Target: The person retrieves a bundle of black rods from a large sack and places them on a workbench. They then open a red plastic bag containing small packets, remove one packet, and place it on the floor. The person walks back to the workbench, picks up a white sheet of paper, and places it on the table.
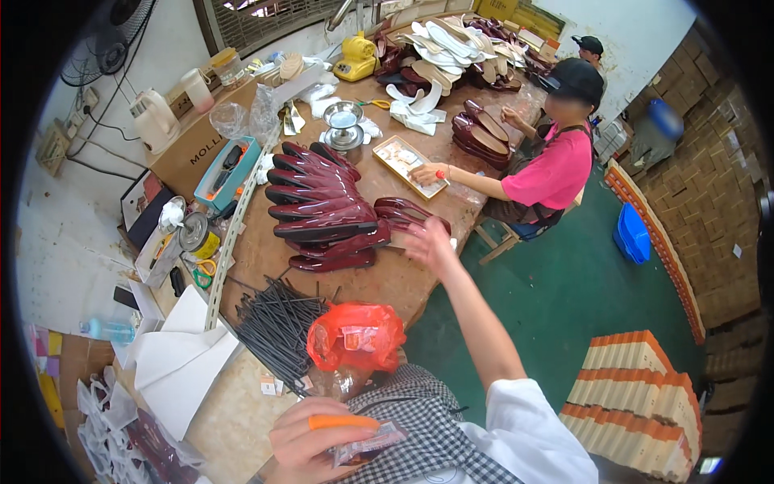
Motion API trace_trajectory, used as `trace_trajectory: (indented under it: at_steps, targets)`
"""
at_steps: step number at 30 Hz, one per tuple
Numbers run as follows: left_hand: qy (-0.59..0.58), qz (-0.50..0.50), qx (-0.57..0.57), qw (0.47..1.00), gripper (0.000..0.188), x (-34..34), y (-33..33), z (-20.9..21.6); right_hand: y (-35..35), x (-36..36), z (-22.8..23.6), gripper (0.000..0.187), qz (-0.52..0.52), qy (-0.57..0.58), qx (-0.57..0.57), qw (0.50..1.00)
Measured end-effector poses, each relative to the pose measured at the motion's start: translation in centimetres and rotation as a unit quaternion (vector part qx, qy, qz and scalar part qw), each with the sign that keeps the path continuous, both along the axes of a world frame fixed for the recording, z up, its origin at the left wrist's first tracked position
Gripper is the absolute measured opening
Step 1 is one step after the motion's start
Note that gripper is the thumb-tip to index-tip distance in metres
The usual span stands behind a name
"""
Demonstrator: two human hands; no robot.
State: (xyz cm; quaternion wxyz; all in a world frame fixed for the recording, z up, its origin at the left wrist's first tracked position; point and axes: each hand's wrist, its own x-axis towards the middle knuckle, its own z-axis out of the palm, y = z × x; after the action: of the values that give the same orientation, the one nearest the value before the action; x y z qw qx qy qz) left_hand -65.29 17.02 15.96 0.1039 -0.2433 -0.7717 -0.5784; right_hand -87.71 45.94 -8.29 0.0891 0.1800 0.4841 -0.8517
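Glossy dark red shoes (322,206) with black soles lie fanned out in a row on the brown worktable (258,234). Stretched over the table, my right hand (429,247) has its fingers apart, at the near side of a dark red shoe pair (409,213); I cannot tell whether it touches them. Low in the view, close to my checked apron, my left hand (302,436) is closed round an orange stick-like handle (343,421) and a small clear printed packet (372,442). The far ends of both are partly hidden by the fingers.
Black thin rods (278,327) lie heaped beside a red plastic bag (355,335). A co-worker in a pink shirt (548,173) sits at the right edge, one hand on a shallow tray (399,161). Stacked boxes (629,403) stand on the green floor.
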Motion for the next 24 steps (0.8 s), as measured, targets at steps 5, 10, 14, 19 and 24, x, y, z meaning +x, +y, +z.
trace_trajectory:
  at_steps: [5, 10, 14, 19, 24]
  targets:
    - [0.004, 0.014, -0.007, 1.000, 0.025, 0.2, -0.5, -0.1, -6.1, 9.4, -5.4, 0.031, 0.181, -0.055, 0.083, 0.978]
    - [0.008, 0.007, -0.013, 1.000, 0.025, -0.4, -0.3, 0.1, -8.3, 15.1, -5.6, 0.024, 0.081, -0.006, 0.108, 0.991]
    - [0.009, 0.014, -0.021, 1.000, 0.026, -0.1, -0.8, -0.1, -8.8, 16.1, -4.2, 0.022, 0.047, 0.104, 0.233, 0.966]
    - [0.008, 0.060, 0.003, 0.998, 0.031, -0.4, -2.2, -0.6, -7.2, 16.0, 1.4, 0.035, 0.100, 0.181, 0.464, 0.861]
    - [0.002, 0.156, 0.026, 0.987, 0.029, 0.4, -3.6, -1.0, -6.6, 16.9, 0.5, 0.043, 0.137, 0.204, 0.503, 0.829]
